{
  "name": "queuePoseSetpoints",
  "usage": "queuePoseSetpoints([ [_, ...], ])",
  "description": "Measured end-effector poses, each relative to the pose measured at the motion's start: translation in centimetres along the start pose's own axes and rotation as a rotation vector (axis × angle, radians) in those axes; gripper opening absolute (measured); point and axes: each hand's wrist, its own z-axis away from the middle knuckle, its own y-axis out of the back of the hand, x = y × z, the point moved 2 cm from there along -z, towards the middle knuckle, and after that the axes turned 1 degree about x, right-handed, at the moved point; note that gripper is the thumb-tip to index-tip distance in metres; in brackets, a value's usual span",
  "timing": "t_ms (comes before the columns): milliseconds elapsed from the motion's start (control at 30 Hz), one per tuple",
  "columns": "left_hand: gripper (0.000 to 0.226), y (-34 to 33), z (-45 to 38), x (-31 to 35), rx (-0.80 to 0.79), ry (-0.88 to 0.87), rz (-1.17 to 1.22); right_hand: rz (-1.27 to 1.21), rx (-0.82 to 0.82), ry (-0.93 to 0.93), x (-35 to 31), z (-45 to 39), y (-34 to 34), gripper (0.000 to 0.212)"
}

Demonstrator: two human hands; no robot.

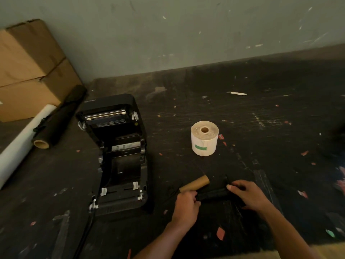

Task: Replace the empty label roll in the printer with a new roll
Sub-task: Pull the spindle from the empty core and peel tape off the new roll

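Note:
The black label printer (119, 156) stands open on the dark table, its lid tipped back and its roll bay bare. A new white label roll (204, 138) stands on end to the right of it, a green tab on its side. An empty brown cardboard core (195, 185) lies in front of that roll. Just below the core my left hand (186, 204) grips one end of a black spindle holder (214, 195), and my right hand (249, 195) grips its other end.
Stacked cardboard boxes (31, 71) lean against the wall at the far left. A white film roll (22, 141) and a black roll on a cardboard tube (56, 120) lie beside the printer. Small paper scraps litter the table (261, 118). A cable (87, 234) runs from the printer's front.

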Motion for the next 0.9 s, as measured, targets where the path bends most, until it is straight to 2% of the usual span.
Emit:
queuePoseSetpoints([
  [100,0.045,0.6,0.0,0.3,-0.068,-0.01,-0.011,-0.046,0.009,-0.002,0.1,0.2,0.2,0.025],
  [200,0.046,2.6,-0.8,1.0,-0.15,-0.014,0.028,-0.061,0.09,0.046,-0.4,0.2,1.5,0.027],
  [267,0.042,4.4,-2.5,1.9,-0.192,0.007,0.119,-0.024,0.163,0.107,-1.5,-0.3,2.8,0.031],
  [333,0.04,6.2,-4.9,3.3,-0.155,0.05,0.264,0.013,0.22,0.177,-3.4,-1.3,4.0,0.038],
  [433,0.048,7.6,-9.1,4.7,-0.048,0.187,0.496,0.109,0.24,0.295,-7.6,-3.1,4.9,0.049],
  [567,0.058,7.5,-13.0,5.4,-0.08,0.45,0.856,0.337,0.249,0.469,-13.0,-5.6,4.1,0.064],
  [733,0.048,6.1,-15.8,5.3,-0.099,0.521,0.887,0.713,0.082,0.515,-15.6,-8.6,1.7,0.076],
  [800,0.041,5.4,-16.4,5.2,-0.124,0.524,0.862,0.739,0.083,0.506,-15.5,-9.4,1.1,0.073],
  [900,0.037,4.9,-16.5,4.8,-0.138,0.531,0.875,0.626,0.096,0.507,-15.2,-9.8,0.9,0.066],
])
